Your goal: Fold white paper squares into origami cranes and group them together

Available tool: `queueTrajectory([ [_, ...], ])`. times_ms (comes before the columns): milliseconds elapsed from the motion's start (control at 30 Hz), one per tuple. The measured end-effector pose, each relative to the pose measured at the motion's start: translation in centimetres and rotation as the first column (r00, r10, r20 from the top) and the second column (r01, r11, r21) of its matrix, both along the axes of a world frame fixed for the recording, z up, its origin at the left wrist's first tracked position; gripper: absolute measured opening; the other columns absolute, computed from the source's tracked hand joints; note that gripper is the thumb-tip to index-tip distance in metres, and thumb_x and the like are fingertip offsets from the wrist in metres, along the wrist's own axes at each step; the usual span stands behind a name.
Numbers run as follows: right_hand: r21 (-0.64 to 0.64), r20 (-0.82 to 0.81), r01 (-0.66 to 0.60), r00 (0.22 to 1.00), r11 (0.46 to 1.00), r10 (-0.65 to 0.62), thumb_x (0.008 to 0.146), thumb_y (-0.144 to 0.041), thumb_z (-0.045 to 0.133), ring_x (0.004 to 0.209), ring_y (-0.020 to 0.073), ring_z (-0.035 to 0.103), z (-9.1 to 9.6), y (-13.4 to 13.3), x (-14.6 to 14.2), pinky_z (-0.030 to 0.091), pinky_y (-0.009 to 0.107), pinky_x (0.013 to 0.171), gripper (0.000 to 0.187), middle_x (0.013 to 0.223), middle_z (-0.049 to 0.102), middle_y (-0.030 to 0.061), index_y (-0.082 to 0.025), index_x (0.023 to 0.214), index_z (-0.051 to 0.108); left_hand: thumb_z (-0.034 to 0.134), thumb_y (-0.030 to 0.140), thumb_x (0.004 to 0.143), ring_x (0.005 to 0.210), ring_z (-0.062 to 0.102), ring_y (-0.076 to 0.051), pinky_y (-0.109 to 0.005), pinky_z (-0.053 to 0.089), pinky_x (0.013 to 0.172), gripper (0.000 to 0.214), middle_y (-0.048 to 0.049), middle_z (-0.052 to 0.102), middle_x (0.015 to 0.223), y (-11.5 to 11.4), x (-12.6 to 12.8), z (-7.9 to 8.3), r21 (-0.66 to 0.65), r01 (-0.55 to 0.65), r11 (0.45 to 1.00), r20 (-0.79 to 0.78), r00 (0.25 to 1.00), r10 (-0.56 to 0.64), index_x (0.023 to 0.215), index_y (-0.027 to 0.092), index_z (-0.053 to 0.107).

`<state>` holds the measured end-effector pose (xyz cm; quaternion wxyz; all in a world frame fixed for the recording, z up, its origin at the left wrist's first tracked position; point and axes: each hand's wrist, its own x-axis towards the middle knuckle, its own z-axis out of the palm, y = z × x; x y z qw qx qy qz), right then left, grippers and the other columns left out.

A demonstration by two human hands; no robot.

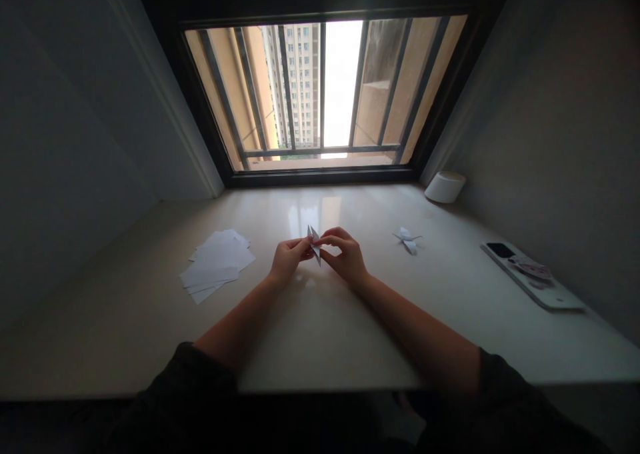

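Observation:
Between my hands is a small piece of folded white paper (315, 246), its two narrow points upward and another point downward. My left hand (291, 257) pinches its left side between thumb and fingers. On the right side, my right hand (344, 254) grips the paper with thumb and index finger, the other fingers curled. Some of the fingertips are hidden behind the paper. A finished-looking white paper crane (408, 239) lies on the pale surface to the right. Off to the left rests a loose stack of white paper sheets (217, 264).
A white phone (533, 277) with a round grip on its back lies at the right. A white cylindrical object (445, 187) stands in the far right corner. Beyond the pale counter (320, 334) is a barred window (320, 174); walls rise on both sides.

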<state>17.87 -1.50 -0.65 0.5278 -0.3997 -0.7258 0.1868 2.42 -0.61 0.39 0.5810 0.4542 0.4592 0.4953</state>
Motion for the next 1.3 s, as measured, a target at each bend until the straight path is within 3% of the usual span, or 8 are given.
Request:
queueTrajectory([
  [133,0.079,0.018,0.005,1.0,0.997,-0.007,0.073,-0.021,0.066,0.085,0.0197,0.055,-0.3,0.5,0.2,0.046,0.036,0.076,0.017,0.091,0.06,0.0035,-0.031,0.087,0.071,0.074,0.045,0.06,0.061,0.059,-0.015,-0.033,0.051,0.071,0.035,-0.0051,0.064,0.062,0.0,-0.1,0.2,-0.075,-0.004,0.997,0.008,1.0,0.005,0.071,0.012,0.071],
  [600,0.055,0.03,-0.047,0.999,0.997,0.046,0.077,-0.03,0.065,0.079,0.0199,0.052,-0.1,0.2,0.0,0.044,0.036,0.075,0.01,0.078,0.058,0.0032,-0.029,0.085,0.071,0.074,0.038,0.061,0.067,0.063,-0.018,-0.035,0.05,0.074,0.03,-0.009,0.068,0.072,0.1,-0.4,0.3,-0.179,0.081,0.981,0.045,0.996,-0.074,0.073,0.011,0.071],
  [1033,-0.029,-0.025,-0.008,1.0,1.0,0.007,0.083,-0.028,0.057,0.078,0.0179,0.053,-0.2,0.2,-0.4,0.043,0.033,0.074,0.013,0.079,0.06,0.0039,-0.022,0.08,0.068,0.072,0.043,0.063,0.065,0.062,-0.016,-0.03,0.049,0.069,0.033,-0.0067,0.068,0.065,-0.2,0.0,0.5,-0.107,0.065,0.992,-0.004,0.998,-0.065,0.073,0.011,0.071],
  [1167,-0.088,-0.114,-0.019,0.993,0.996,0.008,0.077,-0.033,0.065,0.071,0.0163,0.053,-0.6,0.5,-0.3,0.043,0.03,0.069,0.012,0.071,0.06,0.0016,-0.023,0.076,0.07,0.074,0.043,0.061,0.062,0.061,-0.013,-0.028,0.049,0.068,0.035,-0.005,0.066,0.064,-0.1,-0.1,0.3,-0.086,0.05,0.995,0.009,0.999,-0.049,0.074,0.011,0.071],
  [1300,-0.205,-0.229,-0.051,0.974,0.977,0.003,0.07,-0.035,0.07,0.065,0.0149,0.052,-1.0,1.0,-0.3,0.042,0.029,0.064,0.014,0.067,0.063,0.0008,-0.022,0.071,0.071,0.072,0.047,0.063,0.059,0.057,-0.011,-0.027,0.049,0.067,0.037,-0.0032,0.063,0.06,0.1,-0.3,-0.1,-0.011,0.106,0.994,-0.025,0.994,-0.106,0.073,0.011,0.071],
])
